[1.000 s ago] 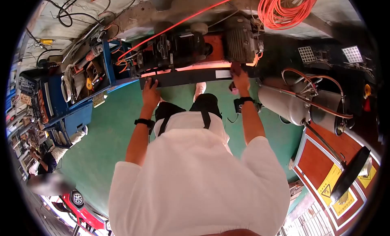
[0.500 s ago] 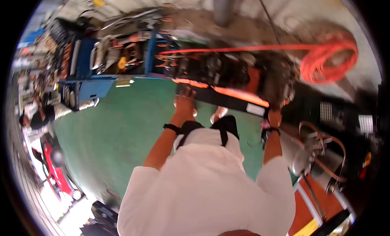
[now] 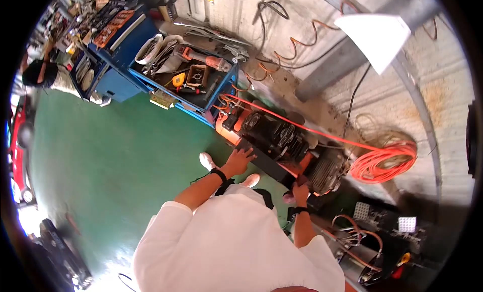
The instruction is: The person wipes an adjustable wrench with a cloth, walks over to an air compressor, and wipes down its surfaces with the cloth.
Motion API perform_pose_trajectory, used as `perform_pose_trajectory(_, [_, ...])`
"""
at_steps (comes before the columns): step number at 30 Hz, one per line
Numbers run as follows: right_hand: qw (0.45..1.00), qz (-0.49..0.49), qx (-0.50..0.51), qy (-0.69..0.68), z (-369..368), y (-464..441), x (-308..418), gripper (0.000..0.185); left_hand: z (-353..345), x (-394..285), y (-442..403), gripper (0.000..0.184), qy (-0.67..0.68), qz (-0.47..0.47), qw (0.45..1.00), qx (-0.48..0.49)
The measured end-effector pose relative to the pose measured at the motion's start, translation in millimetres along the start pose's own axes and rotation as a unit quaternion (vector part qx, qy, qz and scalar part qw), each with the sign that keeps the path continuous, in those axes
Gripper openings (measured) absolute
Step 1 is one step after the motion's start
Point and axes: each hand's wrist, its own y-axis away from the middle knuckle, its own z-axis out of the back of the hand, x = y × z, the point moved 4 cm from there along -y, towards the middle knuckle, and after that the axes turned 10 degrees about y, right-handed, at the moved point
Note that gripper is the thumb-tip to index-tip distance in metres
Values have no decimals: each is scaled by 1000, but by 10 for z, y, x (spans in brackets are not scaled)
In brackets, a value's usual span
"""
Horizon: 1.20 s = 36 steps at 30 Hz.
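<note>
- The black bar [image 3: 270, 166] lies slantwise along the near side of the orange machine [image 3: 228, 132], between the person's two hands.
- The left hand [image 3: 238, 162] rests on the bar toward its left end, palm down, its fingers apart and laid over the dark surface.
- The right hand [image 3: 301, 192] is at the bar's right end, next to the finned motor [image 3: 326, 172]. Its fingers look bent, but they are partly hidden, so whether they are clamped on the bar cannot be told.
- A reddish-pink cloth [image 3: 289, 197] shows at the right hand; how it is held is unclear.
- Each wrist wears a black band.
- To the far left of the machine, just beside it, a blue tool cart [image 3: 193, 114] holds an orange power tool [image 3: 216, 62] and a yellow tape measure [image 3: 178, 80].
- A coiled orange hose [image 3: 385, 163] lies right of the motor, with one length running across above the machine toward the cart.
- Metal cylinders [image 3: 358, 264] lie near right.
- Another person [image 3: 43, 73] is far left, well apart from both hands.
</note>
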Motion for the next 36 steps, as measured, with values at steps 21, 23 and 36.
perform_pose_trajectory(21, [876, 429, 43, 215, -34, 843, 2449, 68, 32, 846, 288, 64, -12, -60, 998, 9])
perform_pose_trajectory(23, [855, 481, 35, 191, -28, 886, 2796, 66, 95, 800, 262, 60, 19, -46, 998, 23])
perform_pose_trajectory(36, [850, 495, 110, 141, 210, 296, 1239, 46, -117, 229, 77, 74, -9, 232, 971, 59])
